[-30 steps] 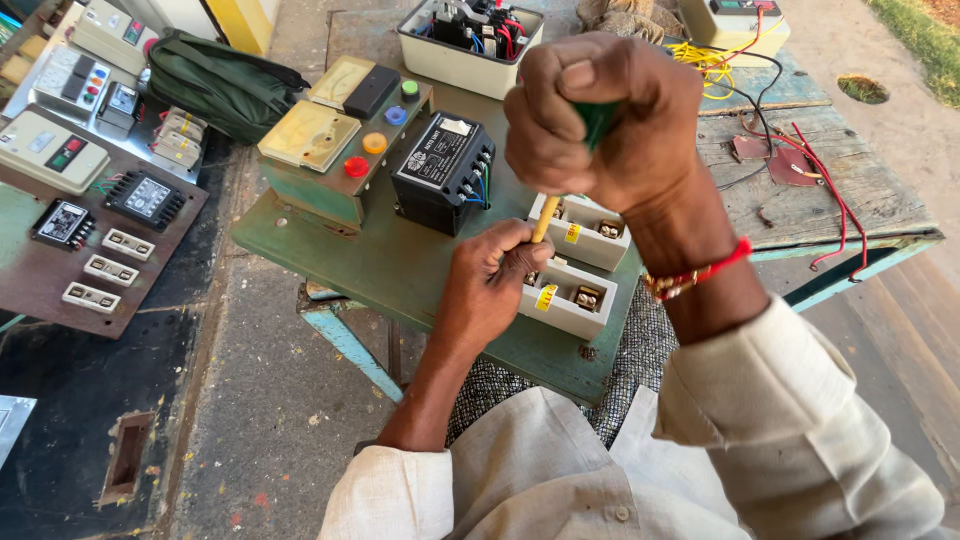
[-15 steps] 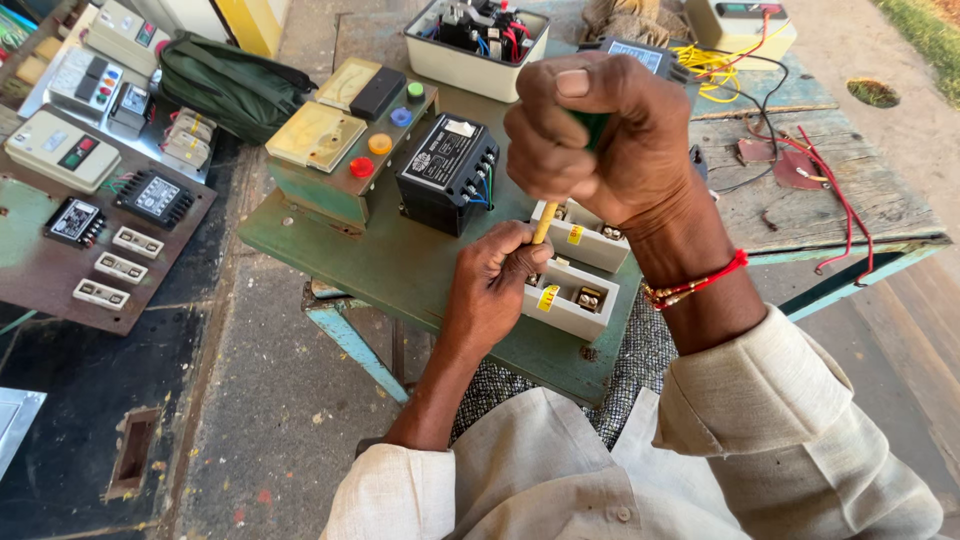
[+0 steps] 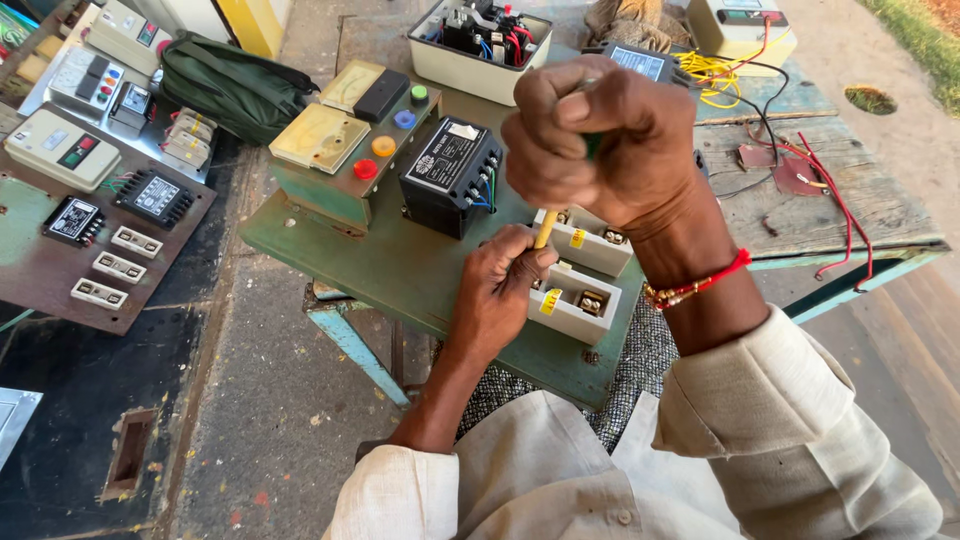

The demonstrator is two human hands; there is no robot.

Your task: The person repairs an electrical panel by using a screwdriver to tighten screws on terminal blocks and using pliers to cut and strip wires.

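My right hand [image 3: 610, 135] is closed around the green handle of a screwdriver whose yellow shaft [image 3: 543, 231] points down at two white fuse blocks [image 3: 585, 275]. Those blocks are mounted on a green metal panel [image 3: 400, 265]. My left hand [image 3: 500, 290] rests on the nearer block and pinches the shaft close to its tip. The tip itself is hidden under my fingers. A black relay box [image 3: 450, 175] with coloured wires stands on the panel just left of the blocks.
A green control box [image 3: 340, 150] with meters and coloured push buttons sits at the panel's back. A white tray [image 3: 480, 45] of parts, yellow wires [image 3: 715, 75] and red wires [image 3: 835, 200] lie on the wooden bench. A brown board [image 3: 90, 215] with breakers lies left.
The view has shifted slightly; my right hand has sunk a little over the fuse blocks, still gripping the screwdriver. My left hand stays at the shaft.
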